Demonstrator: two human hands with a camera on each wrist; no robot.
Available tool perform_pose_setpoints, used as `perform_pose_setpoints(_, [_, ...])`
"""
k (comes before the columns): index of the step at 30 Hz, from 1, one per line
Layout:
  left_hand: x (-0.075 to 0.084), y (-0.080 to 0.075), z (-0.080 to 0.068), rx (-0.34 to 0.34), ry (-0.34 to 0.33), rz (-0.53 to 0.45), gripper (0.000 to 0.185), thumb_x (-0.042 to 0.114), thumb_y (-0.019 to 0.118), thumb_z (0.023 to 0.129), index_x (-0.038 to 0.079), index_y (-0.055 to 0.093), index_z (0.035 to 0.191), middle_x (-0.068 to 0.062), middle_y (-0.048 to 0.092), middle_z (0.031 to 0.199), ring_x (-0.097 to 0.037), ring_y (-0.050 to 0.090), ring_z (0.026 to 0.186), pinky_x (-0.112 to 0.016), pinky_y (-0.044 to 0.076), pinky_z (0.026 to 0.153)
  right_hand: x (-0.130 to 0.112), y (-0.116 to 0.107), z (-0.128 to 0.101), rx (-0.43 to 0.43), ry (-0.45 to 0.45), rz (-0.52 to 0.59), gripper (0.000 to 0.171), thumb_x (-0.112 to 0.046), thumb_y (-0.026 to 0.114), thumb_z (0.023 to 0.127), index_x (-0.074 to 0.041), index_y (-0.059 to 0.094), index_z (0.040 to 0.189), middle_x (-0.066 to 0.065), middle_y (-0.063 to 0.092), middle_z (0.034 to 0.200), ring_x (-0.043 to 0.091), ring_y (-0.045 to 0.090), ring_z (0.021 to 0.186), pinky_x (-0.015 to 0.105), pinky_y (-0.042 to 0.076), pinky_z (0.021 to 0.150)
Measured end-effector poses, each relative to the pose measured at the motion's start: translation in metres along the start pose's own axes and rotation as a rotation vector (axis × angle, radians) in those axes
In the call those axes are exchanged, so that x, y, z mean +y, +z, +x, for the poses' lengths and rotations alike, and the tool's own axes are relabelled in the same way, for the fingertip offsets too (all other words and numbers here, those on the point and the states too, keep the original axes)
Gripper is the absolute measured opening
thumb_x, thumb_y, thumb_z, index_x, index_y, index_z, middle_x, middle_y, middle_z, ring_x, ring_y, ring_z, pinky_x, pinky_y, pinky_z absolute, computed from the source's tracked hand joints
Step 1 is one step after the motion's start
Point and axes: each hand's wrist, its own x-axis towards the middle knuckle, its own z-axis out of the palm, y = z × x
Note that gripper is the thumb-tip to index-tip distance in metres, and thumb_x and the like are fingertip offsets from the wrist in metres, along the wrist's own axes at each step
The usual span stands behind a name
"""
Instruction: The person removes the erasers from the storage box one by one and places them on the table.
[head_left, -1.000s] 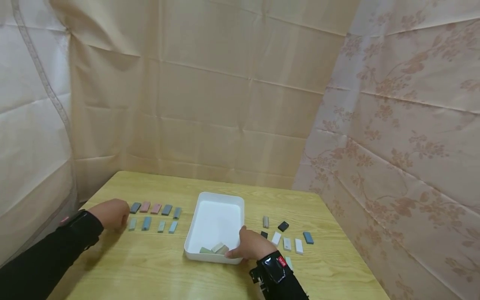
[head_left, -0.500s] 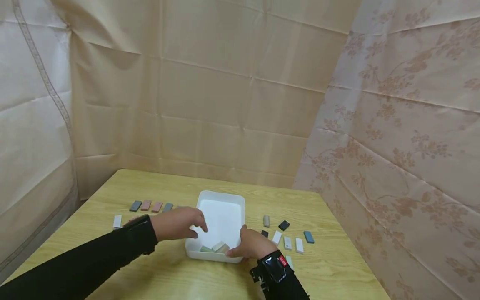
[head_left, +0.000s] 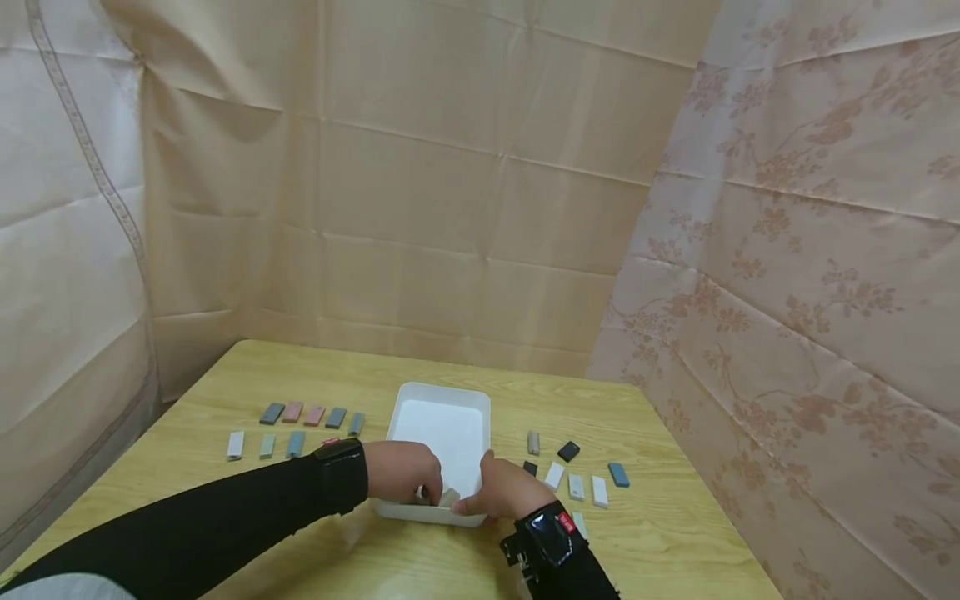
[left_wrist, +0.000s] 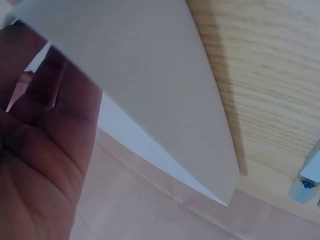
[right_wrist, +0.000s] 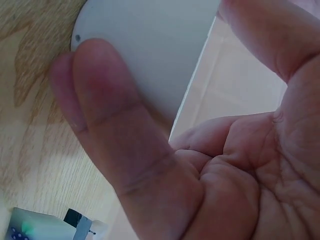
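A white tray stands mid-table, with small rectangular blocks at its near end. My left hand reaches over its left rim, fingers bent down among these blocks. Whether they pinch one is hidden. One pale block shows between the hands. My right hand grips the tray's near right corner, thumb at the rim and fingers along the outside. In the left wrist view, the tray wall covers the left fingertips. The right wrist view shows the right fingers against the tray's outer side.
Left of the tray lie two rows of blocks, including a white block, a pink block and a blue block. Scattered blocks lie to the right, among them a black block and a blue block. Curtains surround the wooden table.
My left hand has left the far-left end of the front row, where a white block now lies, and moved right into the tray. My right hand keeps its hold on the tray.
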Motion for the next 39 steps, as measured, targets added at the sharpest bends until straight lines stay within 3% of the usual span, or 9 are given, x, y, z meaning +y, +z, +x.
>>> perform_pose_setpoints(6, [-0.002,0.004,-0.002,0.014,-0.032,-0.04,0.027,-0.005,0.075,0.09,0.019,0.083,0.097,0.013,0.073,0.084,0.002,0.055,0.074,-0.014,0.048,0.073,0.0,-0.001,-0.001,0.001,0.001,0.005,0.104,-0.043,0.09,0.083,0.015,0.04,0.153,0.016,0.073,0.098,0.022,0.068,0.071,0.042,0.051,0.076])
perform_pose_setpoints(12, [-0.005,0.007,-0.006,0.068,-0.091,-0.041,0.021,-0.003,0.077,0.087,0.017,0.081,0.085,0.014,0.067,0.073,0.001,0.049,0.067,-0.016,0.044,0.066,0.0,-0.001,-0.002,0.001,0.0,-0.002,0.105,-0.044,0.09,0.084,0.015,0.038,0.154,0.016,0.073,0.099,0.022,0.067,0.075,0.044,0.052,0.08])
perform_pose_setpoints(17, [-0.005,0.007,-0.009,0.08,-0.122,-0.026,0.016,0.002,0.082,0.087,0.015,0.075,0.08,0.012,0.065,0.072,0.001,0.049,0.067,-0.018,0.044,0.067,0.0,-0.001,-0.003,0.006,-0.008,-0.013,0.105,-0.044,0.089,0.084,0.016,0.038,0.154,0.023,0.072,0.12,0.024,0.065,0.089,0.049,0.054,0.089])
perform_pose_setpoints(24, [0.0,0.007,-0.013,0.086,-0.056,-0.003,0.023,-0.008,0.073,0.088,0.014,0.075,0.079,0.009,0.065,0.07,0.0,0.046,0.065,-0.016,0.041,0.064,0.0,0.0,-0.002,-0.003,-0.011,0.018,0.105,-0.043,0.09,0.084,0.017,0.037,0.154,0.02,0.073,0.109,0.023,0.067,0.078,0.044,0.052,0.082])
perform_pose_setpoints(27, [-0.004,0.007,-0.013,0.124,-0.056,0.014,0.023,-0.006,0.076,0.085,0.016,0.077,0.083,0.011,0.067,0.076,0.001,0.05,0.07,-0.017,0.046,0.069,0.001,0.001,-0.002,-0.004,-0.01,0.021,0.105,-0.043,0.09,0.084,0.016,0.038,0.153,0.022,0.072,0.115,0.022,0.066,0.081,0.045,0.052,0.084])
perform_pose_setpoints(29, [-0.012,0.003,-0.014,0.19,-0.081,0.01,0.02,-0.003,0.08,0.084,0.017,0.08,0.088,0.011,0.07,0.082,0.0,0.055,0.076,-0.02,0.05,0.074,0.002,0.002,-0.001,-0.005,-0.006,0.017,0.104,-0.043,0.09,0.084,0.016,0.039,0.153,0.023,0.072,0.119,0.024,0.066,0.085,0.048,0.053,0.087])
perform_pose_setpoints(34, [-0.046,-0.021,-0.024,0.397,-0.286,-0.115,0.012,0.005,0.083,0.089,0.015,0.081,0.095,0.004,0.072,0.093,-0.008,0.062,0.084,-0.03,0.055,0.079,0.001,0.002,0.001,-0.001,0.026,-0.002,0.104,-0.045,0.091,0.083,0.013,0.041,0.153,0.026,0.068,0.132,0.028,0.064,0.1,0.055,0.053,0.099])
perform_pose_setpoints(37, [-0.073,-0.036,-0.033,0.441,-0.46,-0.209,0.007,0.007,0.079,0.094,0.013,0.079,0.098,0.0,0.075,0.095,-0.011,0.065,0.077,-0.032,0.056,0.073,0.0,0.002,0.002,0.0,0.045,0.001,0.105,-0.046,0.091,0.082,0.012,0.04,0.154,0.025,0.069,0.128,0.028,0.065,0.099,0.056,0.052,0.101])
perform_pose_setpoints(39, [-0.094,-0.04,-0.038,0.441,-0.536,-0.24,0.004,0.007,0.076,0.096,0.009,0.078,0.1,-0.004,0.076,0.093,-0.012,0.065,0.069,-0.032,0.055,0.068,0.0,0.001,0.002,0.003,0.051,0.004,0.106,-0.045,0.091,0.082,0.012,0.04,0.155,0.024,0.07,0.125,0.028,0.066,0.098,0.056,0.052,0.101])
